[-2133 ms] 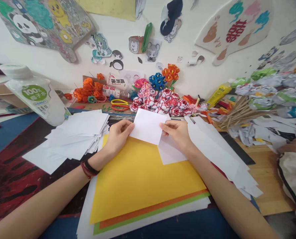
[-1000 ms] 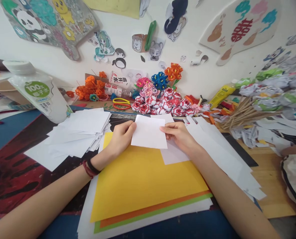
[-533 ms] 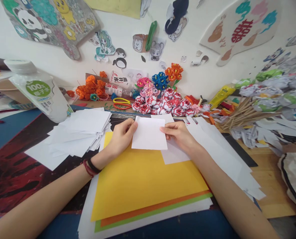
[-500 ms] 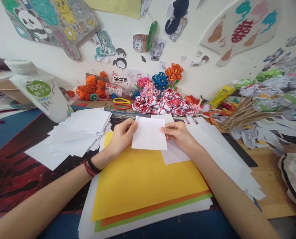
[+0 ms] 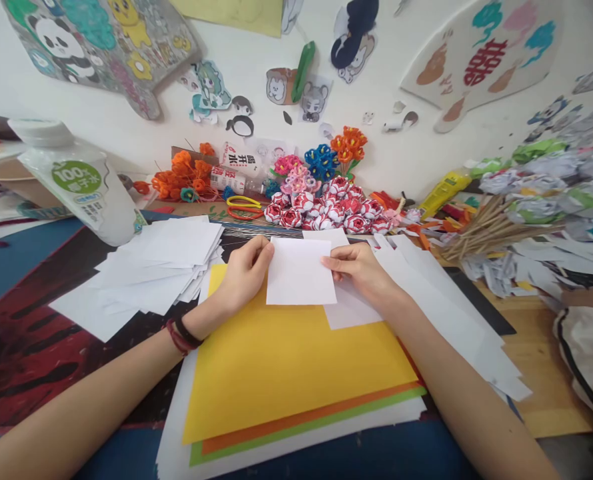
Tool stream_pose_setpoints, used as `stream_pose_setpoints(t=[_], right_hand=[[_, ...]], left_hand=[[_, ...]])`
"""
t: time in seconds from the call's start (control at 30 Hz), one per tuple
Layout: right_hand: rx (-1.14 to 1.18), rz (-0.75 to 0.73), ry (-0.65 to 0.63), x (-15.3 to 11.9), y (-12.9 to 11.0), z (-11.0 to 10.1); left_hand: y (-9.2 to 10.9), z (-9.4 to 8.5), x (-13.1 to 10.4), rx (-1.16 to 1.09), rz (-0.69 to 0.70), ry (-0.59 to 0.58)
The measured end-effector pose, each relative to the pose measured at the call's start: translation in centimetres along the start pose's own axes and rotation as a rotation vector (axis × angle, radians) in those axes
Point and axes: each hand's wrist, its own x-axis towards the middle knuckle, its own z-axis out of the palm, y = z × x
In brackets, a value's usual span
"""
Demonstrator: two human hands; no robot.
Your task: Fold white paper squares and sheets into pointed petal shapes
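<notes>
A small white sheet of paper (image 5: 301,272) is held up between my two hands. My left hand (image 5: 246,267) pinches its upper left edge, and my right hand (image 5: 354,267) pinches the right edge between thumb and fingers. Beneath it lies a large yellow sheet (image 5: 296,373), on top of orange, green and white sheets. Another white piece (image 5: 354,310) rests on the yellow sheet, partly covered by my right hand. To the left is a loose pile of cut white paper (image 5: 161,267); white strips and sheets (image 5: 446,320) lie to the right, beyond my right forearm.
At the back left stands a white bottle (image 5: 84,183). Red-and-white paper flowers (image 5: 331,207), orange-and-yellow scissors handles (image 5: 244,208) and orange flowers (image 5: 181,177) line the wall. A bundle of sticks with wrapped heads (image 5: 491,223) is at right, near a person's pale clothing (image 5: 591,353).
The small white sheet has shifted slightly right and down, and its lower edge now lies more level. Both hands keep their grip in almost the same place.
</notes>
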Motion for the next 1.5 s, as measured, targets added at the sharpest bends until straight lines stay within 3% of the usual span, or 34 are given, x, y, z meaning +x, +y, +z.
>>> stream_pose_setpoints(t=[0.2,0.43,0.73,1.03,1.5], right_hand=[[-0.015,0.006,-0.004,0.0,-0.01,0.04],[-0.042,0.005,-0.047,-0.06,-0.16,0.14],[-0.047,0.015,-0.053,0.11,0.04,-0.23],[-0.053,0.008,-0.088,0.26,0.34,-0.29],[-0.045,-0.004,-0.112,0.34,0.57,-0.43]], left_hand=[[-0.24,0.27,0.15,-0.053,-0.058,0.004],[0.11,0.08,0.03,0.039,-0.026,0.022],[0.18,0.22,0.13,-0.056,-0.072,0.006],[-0.11,0.03,0.29,0.062,-0.02,0.029],[-0.24,0.16,0.4,-0.046,-0.058,0.053]])
